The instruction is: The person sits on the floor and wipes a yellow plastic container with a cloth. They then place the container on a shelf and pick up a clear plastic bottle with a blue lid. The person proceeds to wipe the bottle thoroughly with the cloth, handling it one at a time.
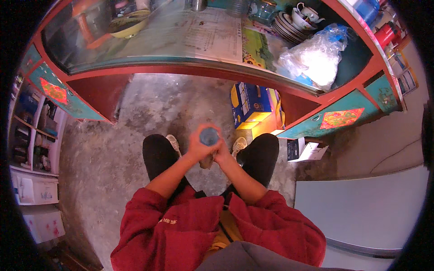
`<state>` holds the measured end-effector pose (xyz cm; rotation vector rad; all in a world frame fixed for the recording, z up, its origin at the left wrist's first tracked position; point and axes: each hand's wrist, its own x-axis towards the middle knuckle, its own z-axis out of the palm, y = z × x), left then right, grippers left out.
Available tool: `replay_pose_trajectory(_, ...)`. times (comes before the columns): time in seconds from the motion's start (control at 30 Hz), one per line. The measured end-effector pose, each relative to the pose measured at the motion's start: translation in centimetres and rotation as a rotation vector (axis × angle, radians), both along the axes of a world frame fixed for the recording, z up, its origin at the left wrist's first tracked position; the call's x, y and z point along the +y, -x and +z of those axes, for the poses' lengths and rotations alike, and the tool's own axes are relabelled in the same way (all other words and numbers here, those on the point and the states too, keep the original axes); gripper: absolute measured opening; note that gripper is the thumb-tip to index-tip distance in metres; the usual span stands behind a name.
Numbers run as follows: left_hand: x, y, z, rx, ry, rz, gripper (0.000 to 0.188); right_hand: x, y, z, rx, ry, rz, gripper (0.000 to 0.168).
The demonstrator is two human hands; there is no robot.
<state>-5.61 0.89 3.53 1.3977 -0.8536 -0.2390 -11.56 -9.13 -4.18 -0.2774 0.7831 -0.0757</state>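
Low in front of my body, between my knees, both hands are on a round drinking glass or jar. My left hand wraps around its side. From the other side my right hand closes in, so the two hands nearly meet. Below them hangs a brownish, cloth-like piece, mostly covered by the hands. Motion blur hides the exact finger positions and whether the cloth touches the glass.
Ahead is a red and green glass-fronted cabinet holding stacked plates, a yellow bowl and a plastic bag. A blue-yellow box sits beneath. Shelves stand left, a grey appliance right.
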Motion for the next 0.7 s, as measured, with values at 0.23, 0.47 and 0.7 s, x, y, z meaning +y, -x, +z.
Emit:
replay_pose_trajectory(0.23, -1.6, 1.7, -2.6, -0.606, 0.063, -0.034, 0.042, 0.8, 0.0, 4.1, -0.064, 0.171, -0.1, 0.047)
replay_pose_trajectory(0.47, -1.0, -0.5, -2.6, -0.142, 0.007, 0.208, 0.047, 2.8, 0.5, 6.7, -0.054, 0.477, -0.036, 0.05)
replay_pose_trajectory(0.7, 0.2, -2.1, 1.0, 0.926, 0.382, -0.171, 0.064, 4.3, 0.2, 7.5, -0.025, 2.123, -0.057, 0.063)
